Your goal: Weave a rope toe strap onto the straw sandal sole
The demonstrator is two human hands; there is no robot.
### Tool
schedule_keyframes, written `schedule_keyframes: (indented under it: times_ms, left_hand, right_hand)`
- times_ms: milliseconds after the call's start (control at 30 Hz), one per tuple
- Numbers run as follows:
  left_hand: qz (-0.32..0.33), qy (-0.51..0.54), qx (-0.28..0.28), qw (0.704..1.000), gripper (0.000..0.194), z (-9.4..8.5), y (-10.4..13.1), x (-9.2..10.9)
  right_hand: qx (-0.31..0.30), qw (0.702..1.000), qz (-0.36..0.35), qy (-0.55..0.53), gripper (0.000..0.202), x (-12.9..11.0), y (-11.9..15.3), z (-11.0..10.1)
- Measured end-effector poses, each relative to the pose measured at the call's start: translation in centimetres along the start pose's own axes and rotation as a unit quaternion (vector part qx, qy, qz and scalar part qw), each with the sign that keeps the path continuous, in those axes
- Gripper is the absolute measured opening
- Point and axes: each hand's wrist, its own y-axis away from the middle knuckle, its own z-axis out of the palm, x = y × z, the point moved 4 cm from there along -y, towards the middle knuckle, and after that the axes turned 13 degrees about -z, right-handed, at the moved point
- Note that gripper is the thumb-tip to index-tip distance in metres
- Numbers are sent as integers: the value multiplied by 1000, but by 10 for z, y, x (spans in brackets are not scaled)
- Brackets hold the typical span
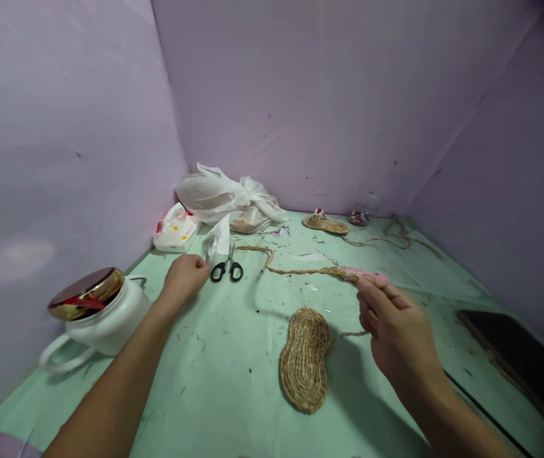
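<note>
A braided straw cord [295, 271] runs across the green tabletop, its right end pinched in the fingers of my right hand [390, 312]. My left hand [187, 275], fingers curled closed, is left of the black-handled scissors [226, 270]; anything inside it is hidden. Between my arms lies a flat woven straw sole [306, 361]. Near my right fingers there is a pink object [348, 271], partly under the cord. A short strand end [355, 334] shows beside my right hand.
At left stands a white pot [109, 324] with a gold-rimmed lid [88, 292]. Toward the back are a tissue pack [176, 232], white plastic bags [224, 197], another woven piece [326, 224] and a small jar [358, 217]. A dark flat device [520, 362] lies at right.
</note>
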Motion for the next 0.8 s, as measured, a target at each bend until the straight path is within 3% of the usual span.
schedule_keyframes:
  times_ms: [167, 300, 433, 600, 800]
  left_hand:
    - [61, 5, 20, 998, 36, 11, 21, 25]
    - [112, -33, 9, 993, 26, 27, 35, 49]
    - [82, -78, 30, 993, 27, 32, 29, 57]
    - [28, -102, 32, 994, 29, 26, 13, 53]
    - [-19, -71, -9, 997, 22, 22, 1, 44]
  right_hand:
    - [5, 1000, -7, -2, 24, 0, -2, -1]
    - [-12, 1000, -16, 22, 25, 2, -2, -1]
    - [-27, 999, -22, 34, 25, 4, -1, -1]
    - [-44, 997, -33, 45, 24, 2, 0, 1]
    - [-68, 994, -44, 72, 22, -1, 3, 2]
